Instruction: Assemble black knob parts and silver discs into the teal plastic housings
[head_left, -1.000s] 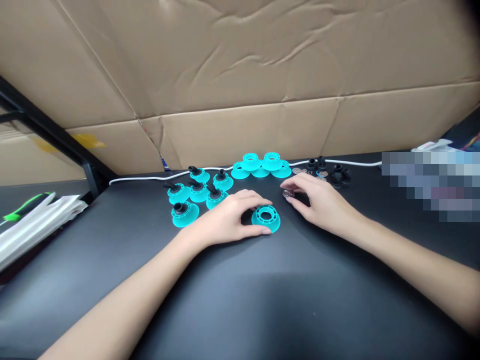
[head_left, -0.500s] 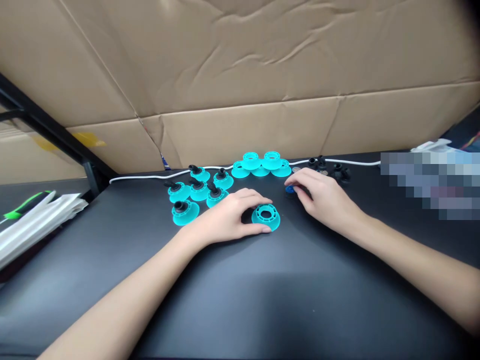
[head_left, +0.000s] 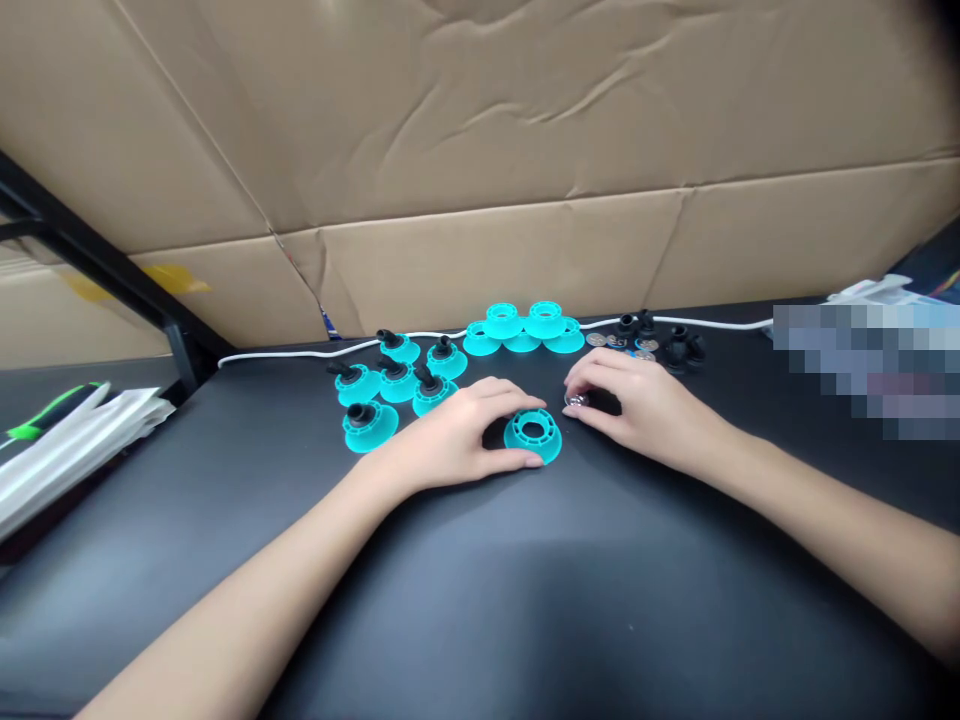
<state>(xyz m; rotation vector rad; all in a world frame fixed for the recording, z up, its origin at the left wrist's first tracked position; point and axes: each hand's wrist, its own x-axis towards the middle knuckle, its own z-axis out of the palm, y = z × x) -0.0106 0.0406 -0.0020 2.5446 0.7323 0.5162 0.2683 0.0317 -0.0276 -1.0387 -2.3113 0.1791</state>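
Note:
My left hand (head_left: 487, 430) has its thumb and fingers around a turquoise ring-shaped part (head_left: 551, 447) that rests on the dark table. Just right of that part, my right hand (head_left: 626, 400) pinches a small round silvery disc (head_left: 576, 400) between thumb and fingertips. Beyond my right hand lie several similar discs (head_left: 595, 341) and a group of black fittings (head_left: 677, 348). Turquoise parts with black fittings in them (head_left: 371, 430) stand to the left of my left hand. More plain turquoise parts (head_left: 502, 322) are stacked near the back.
A white cable (head_left: 300, 355) runs along the back of the table (head_left: 480, 600), before a cardboard wall (head_left: 495, 260). White packets (head_left: 127, 430) and a green-and-black tool (head_left: 56, 410) lie at the left by a black metal frame (head_left: 97, 265). Plastic bags (head_left: 874, 290) are at the right.
My right hand has come slightly nearer with the disc, which showed blue before and now shows its silvery face. More discs behind it are uncovered. My left hand has barely moved.

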